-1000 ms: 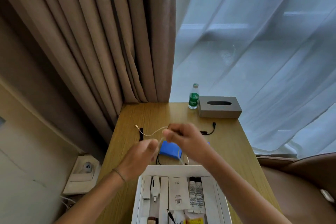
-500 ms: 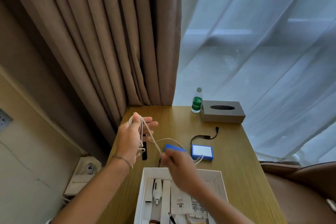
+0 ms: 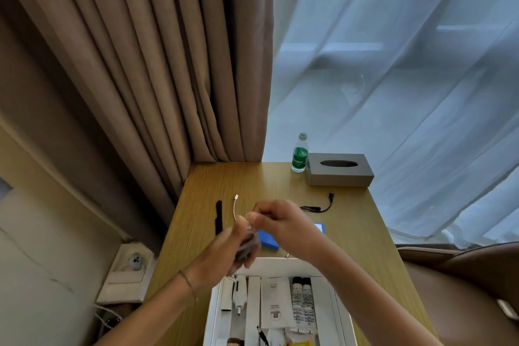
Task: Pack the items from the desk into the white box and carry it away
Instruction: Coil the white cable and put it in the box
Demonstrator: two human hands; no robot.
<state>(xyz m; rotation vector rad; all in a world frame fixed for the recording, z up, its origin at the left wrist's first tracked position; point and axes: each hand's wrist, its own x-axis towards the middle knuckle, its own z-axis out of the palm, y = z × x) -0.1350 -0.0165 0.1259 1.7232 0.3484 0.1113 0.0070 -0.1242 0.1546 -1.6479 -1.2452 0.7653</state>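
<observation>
Above the wooden desk [image 3: 351, 233], my left hand [image 3: 224, 250] grips a coiled bundle of white cable [image 3: 234, 206], whose free plug end sticks up and away. My right hand [image 3: 278, 225] pinches the same cable just right of the coil. Below them lies the open white box [image 3: 280, 262], packed with tubes, sachets and a white device. A blue power bank [image 3: 268, 239] lies behind the box, partly hidden by my hands. A black strap [image 3: 218, 216] rests on the desk to the left and a short black cable [image 3: 320, 205] to the right.
A green-labelled water bottle [image 3: 300, 153] and a grey tissue box [image 3: 339, 169] stand at the desk's far edge, against the curtains. A brown chair [image 3: 463, 289] is on the right. A wall socket unit [image 3: 129, 272] sits low on the left.
My hands have come together over the desk. The white cable, stretched between them half a second ago, is now mostly wound into a coil in my left hand.
</observation>
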